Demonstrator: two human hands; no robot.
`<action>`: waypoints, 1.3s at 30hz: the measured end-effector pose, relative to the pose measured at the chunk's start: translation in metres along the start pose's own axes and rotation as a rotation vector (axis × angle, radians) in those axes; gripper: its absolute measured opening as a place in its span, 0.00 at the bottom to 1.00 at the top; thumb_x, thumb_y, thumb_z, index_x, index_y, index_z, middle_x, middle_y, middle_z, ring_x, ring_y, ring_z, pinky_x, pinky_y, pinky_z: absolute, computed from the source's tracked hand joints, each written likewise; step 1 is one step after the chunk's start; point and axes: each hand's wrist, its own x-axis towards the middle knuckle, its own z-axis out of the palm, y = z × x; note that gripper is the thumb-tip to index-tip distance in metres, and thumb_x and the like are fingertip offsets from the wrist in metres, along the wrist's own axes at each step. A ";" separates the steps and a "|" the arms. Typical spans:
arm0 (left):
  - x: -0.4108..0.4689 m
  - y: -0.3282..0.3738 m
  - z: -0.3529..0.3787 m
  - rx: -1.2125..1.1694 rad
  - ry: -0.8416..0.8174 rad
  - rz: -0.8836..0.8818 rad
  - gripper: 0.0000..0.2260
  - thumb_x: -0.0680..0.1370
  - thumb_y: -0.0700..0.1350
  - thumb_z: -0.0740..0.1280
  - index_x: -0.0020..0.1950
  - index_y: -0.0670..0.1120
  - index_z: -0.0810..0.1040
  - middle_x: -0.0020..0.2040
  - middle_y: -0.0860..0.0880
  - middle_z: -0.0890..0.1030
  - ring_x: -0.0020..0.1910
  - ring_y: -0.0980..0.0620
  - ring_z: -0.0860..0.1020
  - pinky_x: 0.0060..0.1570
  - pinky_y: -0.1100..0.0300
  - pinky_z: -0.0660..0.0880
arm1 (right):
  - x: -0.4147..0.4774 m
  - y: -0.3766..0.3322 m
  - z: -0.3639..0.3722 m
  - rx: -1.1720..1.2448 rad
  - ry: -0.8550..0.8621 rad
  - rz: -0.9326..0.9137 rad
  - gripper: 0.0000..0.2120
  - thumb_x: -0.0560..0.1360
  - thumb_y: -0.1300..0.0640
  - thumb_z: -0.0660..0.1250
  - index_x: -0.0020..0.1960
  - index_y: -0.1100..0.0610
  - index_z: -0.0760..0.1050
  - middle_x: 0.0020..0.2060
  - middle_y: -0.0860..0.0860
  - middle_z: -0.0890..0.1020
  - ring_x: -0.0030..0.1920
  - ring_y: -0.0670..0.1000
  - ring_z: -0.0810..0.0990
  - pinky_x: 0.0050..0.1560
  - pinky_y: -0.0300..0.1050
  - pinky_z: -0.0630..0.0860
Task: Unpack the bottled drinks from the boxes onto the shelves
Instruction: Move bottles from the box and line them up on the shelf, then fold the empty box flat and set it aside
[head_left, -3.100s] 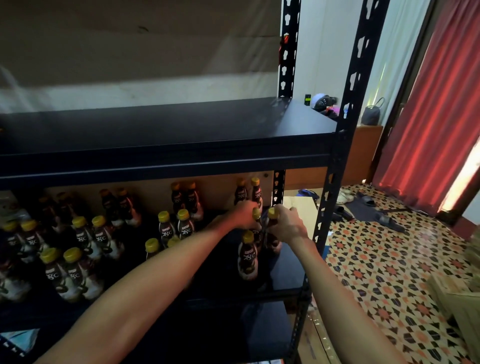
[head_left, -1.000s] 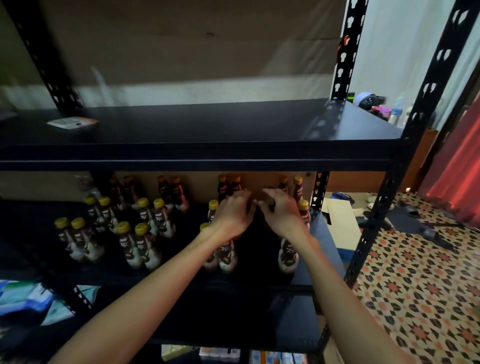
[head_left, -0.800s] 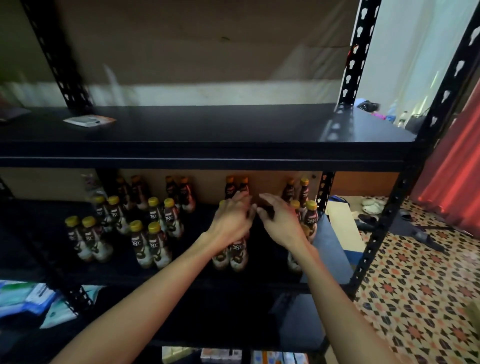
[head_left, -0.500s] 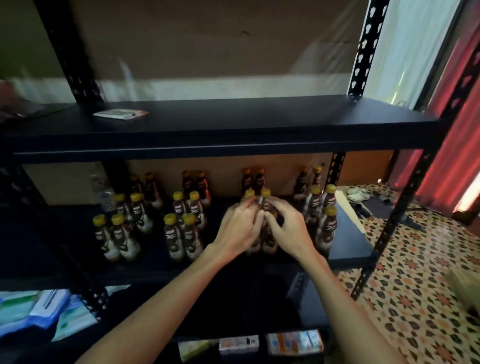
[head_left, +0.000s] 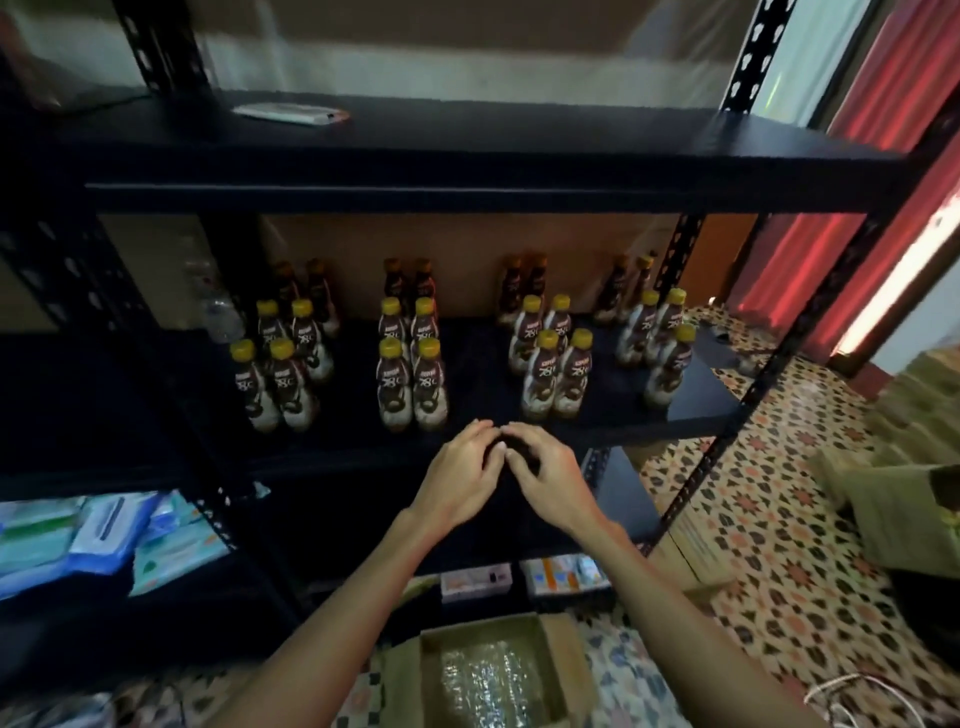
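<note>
The left hand (head_left: 457, 478) and right hand (head_left: 550, 473) hover empty at centre frame, fingers loosely curled, fingertips meeting, before the middle shelf (head_left: 691, 410), where yellow-capped bottles (head_left: 410, 379) stand in clusters. An open cardboard box (head_left: 498, 675) sits bottom centre; blue packets (head_left: 104, 535) lie lower left.

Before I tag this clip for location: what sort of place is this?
Probably a home storeroom or small shop's back room: a black steel shelving rack holds yellow-capped brown drink bottles, an open cardboard box sits on the patterned tile floor, and red curtains hang at the right.
</note>
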 end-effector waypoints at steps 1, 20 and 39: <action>-0.006 -0.005 0.012 -0.011 -0.009 -0.038 0.18 0.84 0.48 0.58 0.72 0.43 0.74 0.73 0.45 0.72 0.74 0.49 0.67 0.74 0.55 0.63 | -0.008 0.009 0.004 -0.009 -0.040 0.010 0.15 0.81 0.58 0.66 0.68 0.56 0.77 0.64 0.49 0.79 0.64 0.43 0.76 0.66 0.39 0.73; -0.153 -0.179 0.280 -0.138 -0.532 -0.768 0.11 0.83 0.46 0.58 0.55 0.46 0.80 0.51 0.43 0.83 0.47 0.40 0.81 0.48 0.51 0.78 | -0.185 0.253 0.158 -0.028 -0.653 0.645 0.15 0.81 0.62 0.65 0.67 0.60 0.77 0.65 0.57 0.80 0.65 0.57 0.78 0.67 0.46 0.72; -0.281 -0.418 0.492 -0.003 -0.681 -1.183 0.16 0.84 0.46 0.56 0.62 0.40 0.80 0.60 0.39 0.81 0.59 0.39 0.79 0.52 0.57 0.72 | -0.317 0.548 0.340 -0.111 -0.649 1.172 0.09 0.80 0.57 0.66 0.57 0.55 0.82 0.57 0.57 0.83 0.57 0.59 0.81 0.56 0.42 0.73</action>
